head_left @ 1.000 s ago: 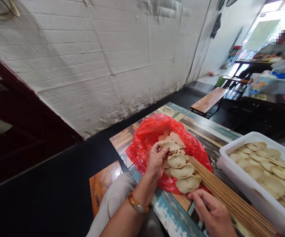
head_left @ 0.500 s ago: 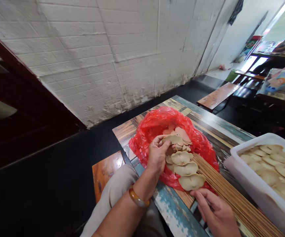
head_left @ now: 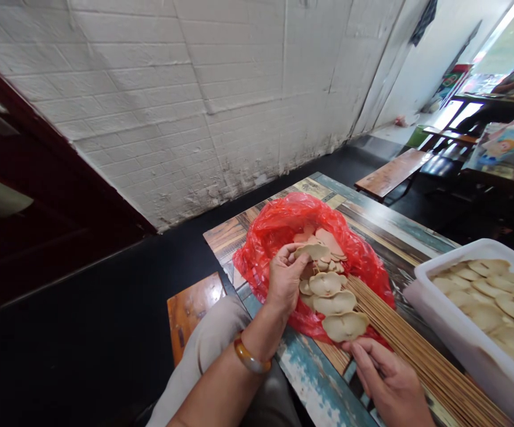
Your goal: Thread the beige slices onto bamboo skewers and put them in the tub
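Note:
My left hand (head_left: 284,274) pinches a thin beige slice (head_left: 312,252) between thumb and fingers, over the mouth of a crumpled red plastic bag (head_left: 261,249). Several similar slices (head_left: 335,303) run in a row below it, on a skewer whose shaft is mostly hidden. At the row's near end, my right hand (head_left: 388,373) is closed on the skewer's end, just under the lowest slice (head_left: 345,327). More pale, pinkish slices (head_left: 329,242) lie inside the bag. A bundle of thin bamboo skewers (head_left: 412,332) lies beside my right hand, its far end on the bag.
A white plastic tub (head_left: 434,296) of beige slices stands at right on the patterned table (head_left: 310,373). One wooden bench (head_left: 190,308) is by my knee, another bench (head_left: 394,172) beyond the table. A white brick-patterned wall (head_left: 239,89) runs behind; a dark red door (head_left: 61,201) is left.
Almost nothing differs. Both hands keep their grip and place, and the row of slices has barely shifted; the view has moved very slightly.

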`<state>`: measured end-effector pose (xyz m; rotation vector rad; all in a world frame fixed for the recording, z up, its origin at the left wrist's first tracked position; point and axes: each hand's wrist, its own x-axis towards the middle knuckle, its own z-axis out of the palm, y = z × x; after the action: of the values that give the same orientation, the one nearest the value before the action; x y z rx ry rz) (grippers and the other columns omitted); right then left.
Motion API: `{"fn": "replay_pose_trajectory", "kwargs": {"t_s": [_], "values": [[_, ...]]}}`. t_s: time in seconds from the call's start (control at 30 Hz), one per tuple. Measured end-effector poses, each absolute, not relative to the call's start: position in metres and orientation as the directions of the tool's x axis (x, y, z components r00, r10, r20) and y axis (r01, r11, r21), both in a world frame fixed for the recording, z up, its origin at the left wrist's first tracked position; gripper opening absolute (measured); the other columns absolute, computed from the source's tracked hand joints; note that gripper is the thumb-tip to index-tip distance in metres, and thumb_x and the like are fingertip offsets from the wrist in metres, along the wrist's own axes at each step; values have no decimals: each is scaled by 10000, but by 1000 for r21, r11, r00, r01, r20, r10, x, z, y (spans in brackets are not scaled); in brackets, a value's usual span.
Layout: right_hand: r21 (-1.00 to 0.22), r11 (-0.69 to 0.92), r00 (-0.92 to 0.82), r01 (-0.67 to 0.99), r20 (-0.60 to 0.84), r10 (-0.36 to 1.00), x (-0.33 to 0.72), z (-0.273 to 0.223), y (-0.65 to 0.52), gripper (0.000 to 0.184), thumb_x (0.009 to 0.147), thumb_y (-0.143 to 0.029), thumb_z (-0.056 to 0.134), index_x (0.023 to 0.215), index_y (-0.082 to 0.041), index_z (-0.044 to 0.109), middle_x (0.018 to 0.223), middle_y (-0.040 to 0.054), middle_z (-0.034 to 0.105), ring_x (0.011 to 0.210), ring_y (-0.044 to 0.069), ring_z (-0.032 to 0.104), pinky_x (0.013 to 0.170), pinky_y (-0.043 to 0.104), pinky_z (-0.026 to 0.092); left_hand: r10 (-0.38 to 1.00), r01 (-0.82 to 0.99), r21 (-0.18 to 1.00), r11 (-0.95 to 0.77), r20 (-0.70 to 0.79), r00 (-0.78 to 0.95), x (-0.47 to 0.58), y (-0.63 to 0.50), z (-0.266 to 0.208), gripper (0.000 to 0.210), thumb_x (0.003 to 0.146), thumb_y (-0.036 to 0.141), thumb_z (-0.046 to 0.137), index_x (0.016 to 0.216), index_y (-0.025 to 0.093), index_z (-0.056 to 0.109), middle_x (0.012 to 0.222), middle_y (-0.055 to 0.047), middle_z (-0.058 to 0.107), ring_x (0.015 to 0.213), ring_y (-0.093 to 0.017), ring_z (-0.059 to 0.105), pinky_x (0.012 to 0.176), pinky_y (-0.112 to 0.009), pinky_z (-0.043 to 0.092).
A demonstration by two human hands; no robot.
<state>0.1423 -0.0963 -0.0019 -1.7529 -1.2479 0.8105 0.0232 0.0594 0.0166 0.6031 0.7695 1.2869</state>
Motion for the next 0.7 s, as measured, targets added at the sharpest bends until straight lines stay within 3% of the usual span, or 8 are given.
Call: {"fn": "replay_pose_trajectory", "kwargs": {"t_s": [0.7], "values": [[-891,-167,319,422,-26,947,142,-6,-95,358,789,-506,473,734,-201,652,417,-50,453,356,93,413,355,188,321,986,-562,810,165,-142,84,26,58,15,354,572,279,744,865,156,589,775,-25,666,625,-110,608,614,-226,488]]}}
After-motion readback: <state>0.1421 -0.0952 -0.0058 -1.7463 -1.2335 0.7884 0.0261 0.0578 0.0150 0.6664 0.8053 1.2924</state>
